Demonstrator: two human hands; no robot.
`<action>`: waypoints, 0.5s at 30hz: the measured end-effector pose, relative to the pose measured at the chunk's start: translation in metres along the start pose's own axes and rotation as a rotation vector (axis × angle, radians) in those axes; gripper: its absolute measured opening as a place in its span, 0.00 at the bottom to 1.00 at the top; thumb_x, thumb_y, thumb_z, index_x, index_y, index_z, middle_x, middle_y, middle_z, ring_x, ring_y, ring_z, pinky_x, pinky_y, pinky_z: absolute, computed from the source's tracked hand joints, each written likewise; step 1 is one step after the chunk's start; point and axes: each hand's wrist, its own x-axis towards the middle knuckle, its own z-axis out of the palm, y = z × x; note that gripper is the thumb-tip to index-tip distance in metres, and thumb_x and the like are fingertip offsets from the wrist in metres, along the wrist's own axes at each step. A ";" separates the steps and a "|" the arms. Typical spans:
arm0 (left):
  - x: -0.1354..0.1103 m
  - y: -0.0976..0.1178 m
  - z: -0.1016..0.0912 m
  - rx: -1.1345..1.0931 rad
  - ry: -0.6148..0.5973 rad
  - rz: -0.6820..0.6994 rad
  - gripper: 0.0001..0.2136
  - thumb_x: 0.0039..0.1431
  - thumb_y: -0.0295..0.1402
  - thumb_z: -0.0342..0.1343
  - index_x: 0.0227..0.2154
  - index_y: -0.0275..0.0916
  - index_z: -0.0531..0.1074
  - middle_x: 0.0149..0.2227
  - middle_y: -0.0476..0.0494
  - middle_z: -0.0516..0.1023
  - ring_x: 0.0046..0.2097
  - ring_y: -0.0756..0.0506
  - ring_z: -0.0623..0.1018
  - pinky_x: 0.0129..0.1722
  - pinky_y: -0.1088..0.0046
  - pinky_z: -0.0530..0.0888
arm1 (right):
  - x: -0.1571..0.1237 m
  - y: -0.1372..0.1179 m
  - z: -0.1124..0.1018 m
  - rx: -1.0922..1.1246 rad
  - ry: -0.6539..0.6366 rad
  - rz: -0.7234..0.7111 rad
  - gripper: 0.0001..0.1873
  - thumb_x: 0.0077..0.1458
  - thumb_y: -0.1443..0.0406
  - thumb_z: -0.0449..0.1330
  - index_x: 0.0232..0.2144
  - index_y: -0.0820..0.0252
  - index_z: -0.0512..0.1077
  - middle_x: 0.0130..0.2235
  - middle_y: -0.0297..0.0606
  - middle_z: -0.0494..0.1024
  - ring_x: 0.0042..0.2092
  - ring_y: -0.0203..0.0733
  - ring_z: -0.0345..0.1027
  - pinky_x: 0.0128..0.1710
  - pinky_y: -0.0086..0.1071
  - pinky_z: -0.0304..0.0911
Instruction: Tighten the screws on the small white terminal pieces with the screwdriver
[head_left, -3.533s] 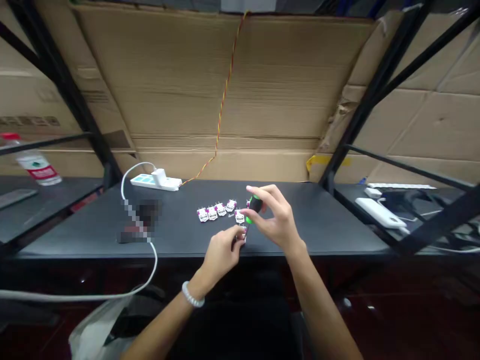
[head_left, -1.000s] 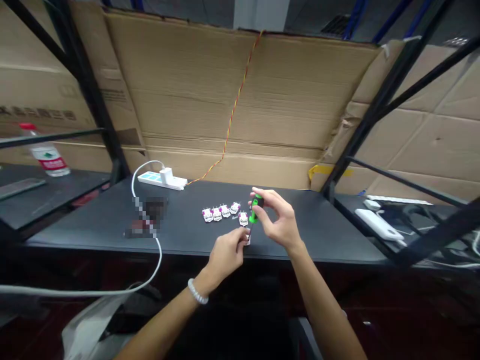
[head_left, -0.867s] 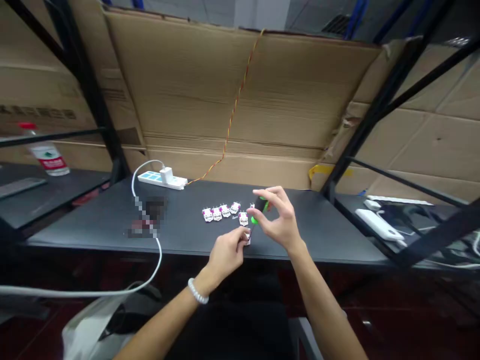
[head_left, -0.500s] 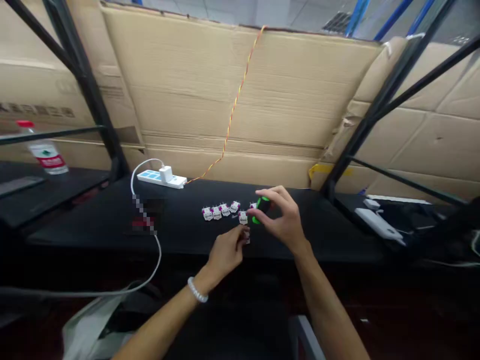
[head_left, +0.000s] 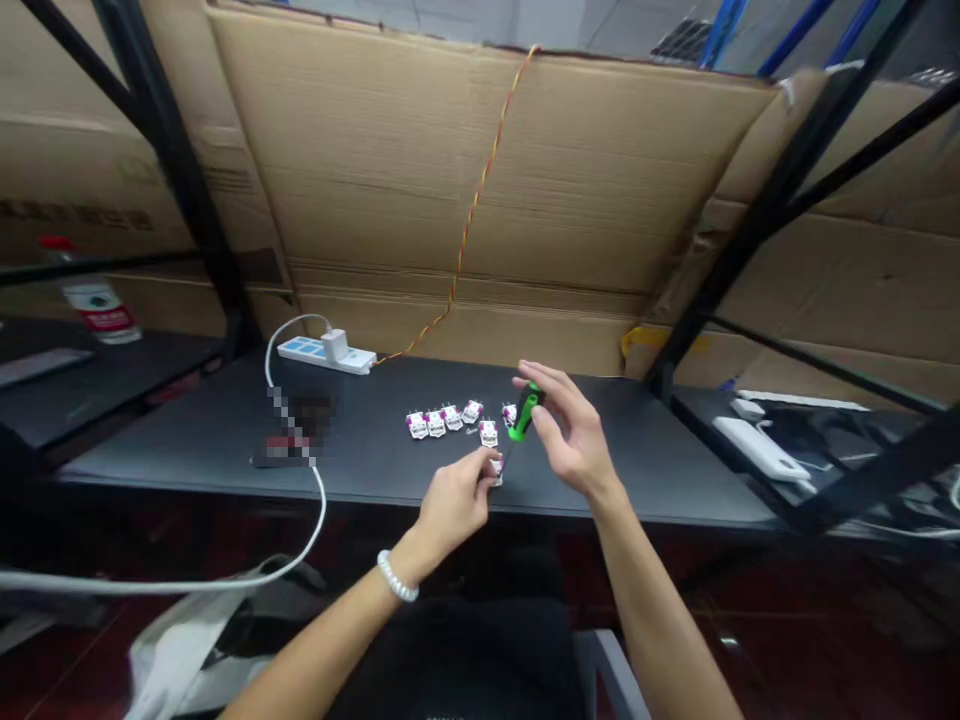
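Note:
My left hand, with a coiled white band on its wrist, pinches a small white part with magenta bits near the table's front edge. Its fingers cover much of that part. In my right hand is a screwdriver with a green and black handle, gripped between thumb and fingers. Its thin shaft slants down and left to the held part; whether the tip touches a screw is too small to tell. A similar white part lies just beyond, and another sits partly behind the screwdriver.
Several like parts form a row on the black table, left of my hands. A power strip with a plugged-in charger stands at the back left. Its white cable hangs over the front edge. Cardboard walls the back.
The screwdriver has tilted in my right hand, so its shaft now shows, pointing at the held part. My right fingers have straightened somewhat. My left hand stays nearly in place.

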 end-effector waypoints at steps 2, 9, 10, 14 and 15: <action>-0.001 -0.001 0.000 0.001 -0.001 -0.002 0.18 0.61 0.16 0.55 0.49 0.44 0.71 0.41 0.49 0.84 0.43 0.44 0.83 0.45 0.71 0.75 | 0.000 -0.001 -0.001 0.011 -0.015 0.012 0.21 0.70 0.63 0.58 0.63 0.50 0.72 0.55 0.44 0.79 0.48 0.46 0.78 0.49 0.42 0.77; 0.000 0.000 0.000 -0.006 -0.006 -0.004 0.18 0.61 0.17 0.54 0.49 0.44 0.71 0.40 0.50 0.83 0.42 0.44 0.83 0.44 0.71 0.75 | 0.001 -0.005 -0.002 -0.124 -0.010 -0.070 0.21 0.66 0.62 0.63 0.60 0.51 0.74 0.52 0.45 0.78 0.45 0.46 0.77 0.46 0.42 0.76; 0.000 0.000 0.000 -0.006 -0.008 -0.007 0.18 0.61 0.16 0.54 0.49 0.44 0.71 0.41 0.49 0.83 0.42 0.44 0.83 0.44 0.71 0.75 | 0.001 -0.005 -0.002 -0.071 -0.051 -0.064 0.23 0.68 0.63 0.59 0.64 0.50 0.71 0.57 0.46 0.77 0.50 0.47 0.77 0.50 0.44 0.76; 0.000 0.000 0.000 -0.002 -0.008 -0.002 0.17 0.62 0.17 0.54 0.49 0.44 0.71 0.41 0.49 0.83 0.42 0.44 0.83 0.43 0.71 0.75 | 0.002 -0.006 0.000 -0.071 -0.033 -0.086 0.20 0.66 0.64 0.63 0.59 0.48 0.75 0.48 0.41 0.81 0.45 0.45 0.78 0.47 0.42 0.77; 0.000 0.000 0.000 -0.001 -0.005 -0.001 0.17 0.62 0.17 0.54 0.49 0.44 0.71 0.40 0.49 0.83 0.41 0.45 0.83 0.43 0.71 0.75 | 0.002 -0.006 0.000 -0.120 -0.002 -0.094 0.18 0.64 0.62 0.67 0.56 0.49 0.77 0.44 0.40 0.80 0.42 0.45 0.76 0.44 0.41 0.77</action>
